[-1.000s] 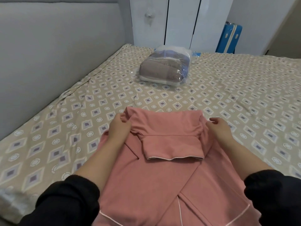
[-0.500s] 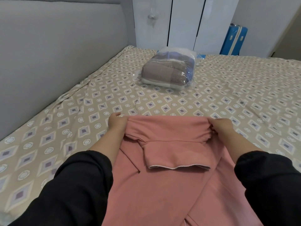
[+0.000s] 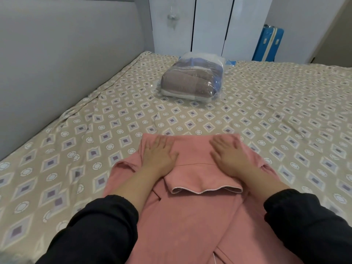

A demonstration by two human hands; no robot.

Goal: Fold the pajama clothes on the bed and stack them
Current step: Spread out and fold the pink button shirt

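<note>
A pink pajama top (image 3: 192, 216) with white piping lies on the patterned bed sheet (image 3: 114, 119), right in front of me. Its far end is folded back toward me, and the collar flap with a white edge lies across the middle. My left hand (image 3: 159, 153) rests flat on the left side of the folded part, fingers straight and spread. On the right side my right hand (image 3: 229, 152) presses flat in the same way. Neither hand grips the cloth. My black sleeves cover the garment's near corners.
A clear plastic bag of folded bedding (image 3: 192, 79) sits further back on the bed. A grey padded headboard (image 3: 66, 54) runs along the left. White wardrobe doors (image 3: 209, 23) and a blue suitcase (image 3: 268, 44) stand beyond the bed.
Both hands let go of the folded edge they were pinching and now lie flat on the fold. The fold has been laid down further from me.
</note>
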